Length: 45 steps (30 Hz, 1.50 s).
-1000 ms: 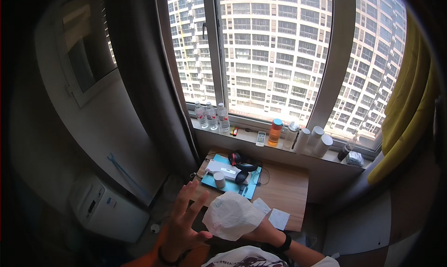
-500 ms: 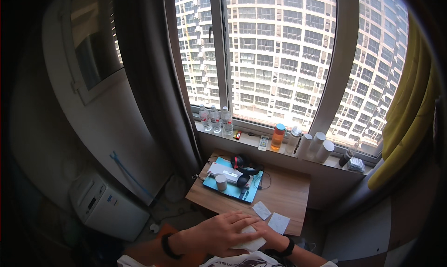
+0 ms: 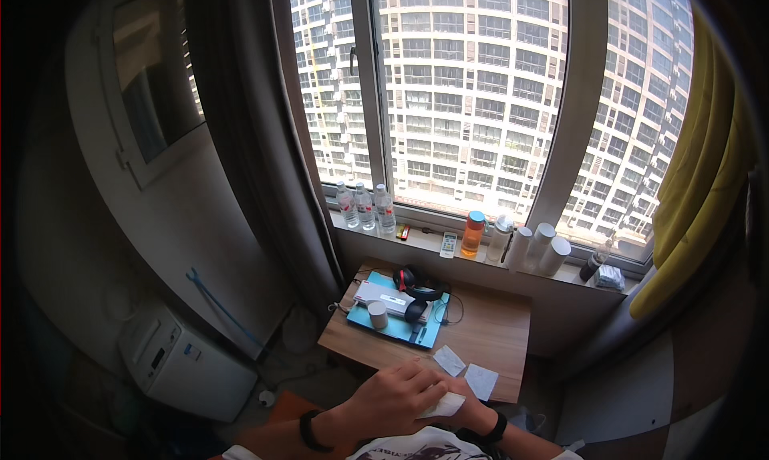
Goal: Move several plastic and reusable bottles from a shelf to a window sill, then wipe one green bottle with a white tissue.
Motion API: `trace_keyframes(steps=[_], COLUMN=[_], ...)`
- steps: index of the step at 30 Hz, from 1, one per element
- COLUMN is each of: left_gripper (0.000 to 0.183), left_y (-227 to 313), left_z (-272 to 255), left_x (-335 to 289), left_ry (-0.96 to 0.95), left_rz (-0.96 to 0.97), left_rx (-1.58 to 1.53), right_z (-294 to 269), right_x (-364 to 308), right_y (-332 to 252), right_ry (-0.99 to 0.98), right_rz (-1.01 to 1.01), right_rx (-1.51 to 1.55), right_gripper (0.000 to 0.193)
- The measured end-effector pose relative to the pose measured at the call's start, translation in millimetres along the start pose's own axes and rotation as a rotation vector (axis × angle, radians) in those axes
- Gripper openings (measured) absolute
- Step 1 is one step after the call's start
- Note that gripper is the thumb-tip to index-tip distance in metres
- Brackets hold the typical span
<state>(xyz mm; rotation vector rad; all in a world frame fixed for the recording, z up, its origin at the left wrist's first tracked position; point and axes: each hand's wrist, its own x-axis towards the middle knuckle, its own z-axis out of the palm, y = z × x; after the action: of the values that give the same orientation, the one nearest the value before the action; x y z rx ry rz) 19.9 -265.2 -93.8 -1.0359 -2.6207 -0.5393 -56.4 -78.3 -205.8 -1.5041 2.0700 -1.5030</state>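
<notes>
Low in the view my hands are together, in front of the near edge of the wooden table. My left hand (image 3: 392, 400) lies across from the left with its fingers bent over a white tissue (image 3: 445, 406), gripping it against my right hand. My right hand (image 3: 471, 410) is beneath and behind the tissue; its fingers are mostly hidden. Two flat whitish sheets, a left sheet (image 3: 449, 361) and a right sheet (image 3: 481, 381), lie on the table (image 3: 489, 324) just beyond my hands.
On the table a blue folder (image 3: 360, 320) carries a white box (image 3: 384, 298), a small white cup (image 3: 377, 314) and black headphones (image 3: 432, 293). Bottles, including an orange bottle (image 3: 473, 234), and white cylinders (image 3: 555, 256) line the windowsill. A white washing machine (image 3: 192, 368) stands left.
My left hand's fingers have gone from lying fairly flat over the tissue to bent around it. The tissue has shifted slightly up and right on my right hand.
</notes>
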Motion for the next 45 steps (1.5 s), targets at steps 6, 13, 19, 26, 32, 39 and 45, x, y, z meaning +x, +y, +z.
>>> trace_keyframes(steps=[6,13,19,26,32,39,45], left_gripper=[0.058,0.079,0.059,0.042,0.037,0.035,0.036], left_y=[-0.1,-8.0,-2.9,2.3,16.8,6.4,6.7], left_z=[3.0,-15.6,-9.5,-10.4,6.3,-19.1,-18.3], left_x=[2.3,-2.7,-8.3,2.8,10.3,-0.5,-3.0], left_ry=[0.171,0.141,0.103,0.134,0.287,0.055,0.028], left_rz=[-0.290,-0.199,0.033,-0.196,-0.472,-0.112,0.051], left_rx=[0.052,0.194,0.043,0.029,0.201,-0.039,-0.058], right_z=[5.9,0.6,-9.0,-5.9,-3.7,-12.1,-9.2], right_x=[-0.3,6.8,5.8,10.9,9.9,3.7,-1.5], right_y=[10.7,6.1,-7.1,-14.1,-2.5,-1.3,2.0], right_ry=[0.038,0.000,-0.041,0.089,0.133,-0.034,-0.202], right_rz=[0.034,-0.002,-0.008,0.015,-0.040,-0.076,-0.040], right_rx=[-0.209,-0.211,-0.152,-0.193,-0.262,-0.137,-0.053], right_gripper=[0.058,0.050,0.056,0.080,0.081,0.077,0.081])
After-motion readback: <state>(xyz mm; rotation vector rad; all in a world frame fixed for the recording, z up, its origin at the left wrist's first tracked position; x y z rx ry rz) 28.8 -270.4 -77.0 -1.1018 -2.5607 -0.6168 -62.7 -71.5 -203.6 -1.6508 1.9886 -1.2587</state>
